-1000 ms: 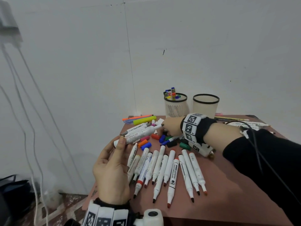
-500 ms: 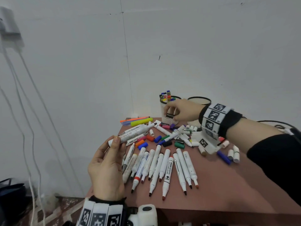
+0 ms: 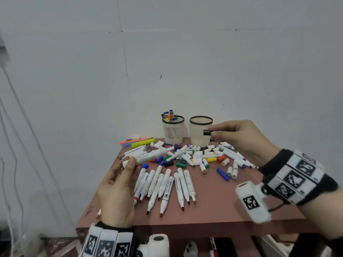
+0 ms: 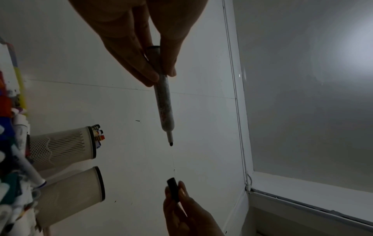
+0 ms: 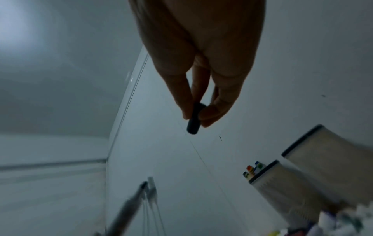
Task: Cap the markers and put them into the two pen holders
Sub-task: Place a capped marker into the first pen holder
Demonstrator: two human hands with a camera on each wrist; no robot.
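My left hand (image 3: 128, 164) pinches the back end of an uncapped white marker (image 3: 148, 155), its bare tip pointing right over the table; the left wrist view shows that marker (image 4: 163, 102) between thumb and fingers. My right hand (image 3: 213, 132) pinches a black cap (image 3: 206, 132) in front of the empty right pen holder (image 3: 201, 132), well apart from the marker's tip. The cap (image 5: 193, 123) sits between thumb and fingertips. The left pen holder (image 3: 173, 130) holds several capped markers. Several uncapped markers (image 3: 167, 184) lie in a row near my left hand.
Loose caps and markers (image 3: 200, 156) are scattered across the middle of the red-brown table (image 3: 232, 206). A yellow highlighter (image 3: 143, 142) and orange pens lie at the back left. A white wall stands right behind the holders. Cables hang at the left.
My right hand lifted from the pile with the black cap and moved right, now in front of the right holder. The left hand keeps holding the marker.
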